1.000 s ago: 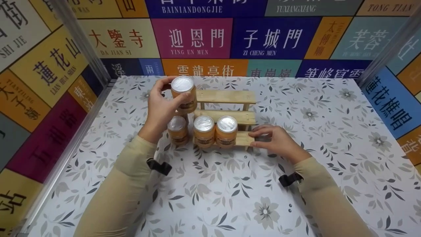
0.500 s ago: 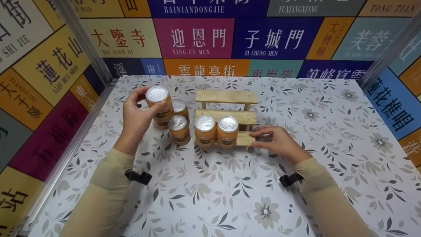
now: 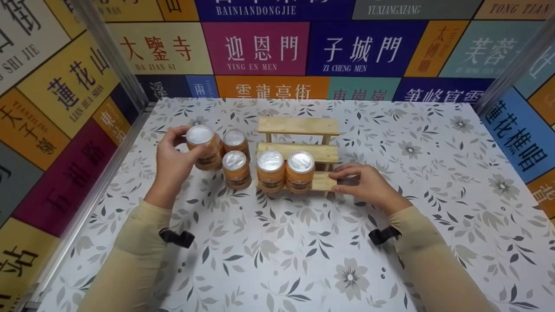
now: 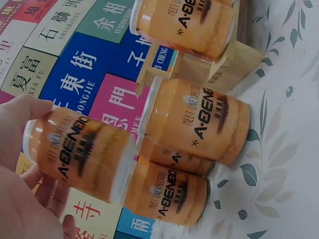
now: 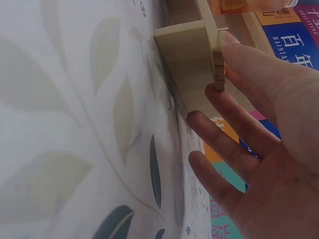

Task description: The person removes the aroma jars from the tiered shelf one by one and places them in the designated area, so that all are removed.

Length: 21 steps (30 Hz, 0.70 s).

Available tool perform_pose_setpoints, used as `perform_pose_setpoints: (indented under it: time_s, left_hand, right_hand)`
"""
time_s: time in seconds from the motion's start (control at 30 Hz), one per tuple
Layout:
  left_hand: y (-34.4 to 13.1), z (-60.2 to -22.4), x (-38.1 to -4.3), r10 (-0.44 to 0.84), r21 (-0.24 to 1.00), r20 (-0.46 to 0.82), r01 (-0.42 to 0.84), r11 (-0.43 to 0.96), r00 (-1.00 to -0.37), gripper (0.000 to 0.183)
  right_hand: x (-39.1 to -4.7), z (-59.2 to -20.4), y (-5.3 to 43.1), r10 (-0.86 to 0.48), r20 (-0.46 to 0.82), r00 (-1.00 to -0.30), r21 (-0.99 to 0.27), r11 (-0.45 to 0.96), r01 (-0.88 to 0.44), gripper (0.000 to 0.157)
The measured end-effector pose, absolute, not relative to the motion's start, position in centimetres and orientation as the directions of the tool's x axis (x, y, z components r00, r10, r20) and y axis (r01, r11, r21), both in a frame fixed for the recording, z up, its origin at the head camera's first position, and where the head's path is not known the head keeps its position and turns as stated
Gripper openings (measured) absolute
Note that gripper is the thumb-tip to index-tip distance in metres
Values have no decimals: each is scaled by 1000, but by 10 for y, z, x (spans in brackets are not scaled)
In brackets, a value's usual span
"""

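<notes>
My left hand [image 3: 173, 158] grips an upright orange jar [image 3: 200, 135] with a silver lid, thumb across its near side. In the left wrist view this held jar [image 4: 79, 154] sits right over the lid of another orange jar [image 4: 167, 194], its base close against it. Just right of that stack, two more jars stand on the table, a front jar [image 3: 236, 173] and a back jar [image 3: 235, 139]. My right hand [image 3: 366, 184] pinches the right end of the lowest step of a three-step wooden rack [image 3: 299, 125]; its thumb [image 5: 229, 39] lies on the board's end.
Two similar jars, a left one [image 3: 270, 173] and a right one [image 3: 300, 173], stand side by side on the rack's lowest step. A leaf-patterned cloth [image 3: 277, 260] covers the table. Colourful lettered panels [image 3: 256, 47] enclose the back and sides.
My left hand has carried its jar leftward and down, from in front of the rack's left end to over the leftmost jar. The right hand has stayed at the rack.
</notes>
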<state>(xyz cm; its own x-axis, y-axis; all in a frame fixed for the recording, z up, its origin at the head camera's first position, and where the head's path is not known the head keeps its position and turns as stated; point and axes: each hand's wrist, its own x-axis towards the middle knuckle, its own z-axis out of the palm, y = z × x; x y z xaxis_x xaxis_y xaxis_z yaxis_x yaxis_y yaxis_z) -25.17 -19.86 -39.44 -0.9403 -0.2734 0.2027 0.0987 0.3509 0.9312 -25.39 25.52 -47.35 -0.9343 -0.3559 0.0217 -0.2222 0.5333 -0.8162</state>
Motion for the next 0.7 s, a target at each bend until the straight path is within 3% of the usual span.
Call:
perform_pose_setpoints:
  time_s: [0.2,0.47,0.7]
  left_hand:
    - [-202,-400,-252,-246,905,85,-28,424,-966,66]
    - [-213,-406,-251,-161,820,-39,-124,558,-986,74]
    - [-220,-415,-251,-114,782,-143,-183,596,-983,76]
  right_hand:
    - [-254,-473,255,-353,17,-936,-823,526,-213,35]
    - [-256,-473,255,-352,15,-936,-820,531,-213,36]
    - [-256,-475,257,-350,12,-937,-821,531,-209,36]
